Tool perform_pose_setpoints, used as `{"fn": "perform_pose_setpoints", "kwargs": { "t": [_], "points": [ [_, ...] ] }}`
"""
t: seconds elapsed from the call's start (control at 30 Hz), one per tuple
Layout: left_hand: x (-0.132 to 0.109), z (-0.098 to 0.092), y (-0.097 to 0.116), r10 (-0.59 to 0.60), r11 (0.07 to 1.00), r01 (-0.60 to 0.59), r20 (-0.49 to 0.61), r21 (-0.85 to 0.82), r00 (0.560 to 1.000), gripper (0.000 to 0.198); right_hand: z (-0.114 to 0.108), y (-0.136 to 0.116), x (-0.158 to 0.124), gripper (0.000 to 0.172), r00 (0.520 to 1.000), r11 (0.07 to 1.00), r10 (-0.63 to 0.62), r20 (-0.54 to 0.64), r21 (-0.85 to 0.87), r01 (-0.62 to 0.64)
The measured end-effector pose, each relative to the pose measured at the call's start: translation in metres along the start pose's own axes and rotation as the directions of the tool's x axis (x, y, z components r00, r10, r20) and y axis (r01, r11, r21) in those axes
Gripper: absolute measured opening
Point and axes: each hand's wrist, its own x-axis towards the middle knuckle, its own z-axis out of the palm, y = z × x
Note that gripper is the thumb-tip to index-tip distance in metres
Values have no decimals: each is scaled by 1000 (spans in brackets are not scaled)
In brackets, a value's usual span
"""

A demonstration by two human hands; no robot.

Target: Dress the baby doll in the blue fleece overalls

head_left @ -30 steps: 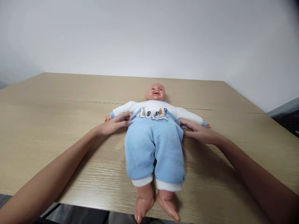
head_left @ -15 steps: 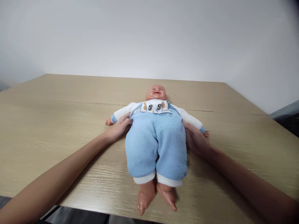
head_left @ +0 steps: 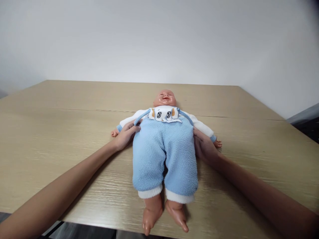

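Observation:
A baby doll (head_left: 164,98) lies on its back, head away from me and bare feet close to the near table edge. It wears a white long-sleeved top (head_left: 133,118) and fleecy blue trousers (head_left: 149,156) with white cuffs, thin blue straps and a white bib with two printed eyes. My left hand (head_left: 126,135) is closed on the trousers' waist at the left, thumb on the cloth beside the strap. On the opposite side, my right hand (head_left: 205,145) grips the waist edge, its fingertips partly hidden behind the cloth.
The doll rests on a light wooden table (head_left: 62,132) with a seam running across it. Behind stands a plain pale wall (head_left: 159,39). A dark object (head_left: 307,122) shows beyond the table's right edge.
The doll's feet and trouser cuffs sit slightly lower and further left in view. The left strap bows out a little more beside my left hand. Both hands keep their hold on the waist.

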Motion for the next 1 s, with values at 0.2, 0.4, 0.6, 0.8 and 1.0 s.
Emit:
{"fn": "perform_pose_setpoints", "kwargs": {
  "t": [0.2, 0.4, 0.6, 0.8, 1.0],
  "points": [
    [7, -11, 2, 57, 988, -70, 90, 141, 994, 23, -1, -5, 0, 31, 995, 995, 57, 83, 71, -63],
    [-1, -11, 12, 83, 887, -162, 195, 433, 977, 29, -3, -1, 1, 41, 994, 988, 54, 100, 139, -68],
    [-11, 9, 5, 20, 988, -27, 45, 150, 999, 31, -4, 7, 5, 46, 996, 984, 54, 71, 165, -65],
    [-10, 41, -3, -41, 970, 10, -125, -245, 991, 48, -5, 10, 4, 39, 997, 986, 43, 64, 158, -53],
    [-1, 35, -1, -11, 970, -13, -96, -244, 995, 41, -4, 5, 0, 37, 997, 993, 41, 72, 105, -49]
  ]
}}
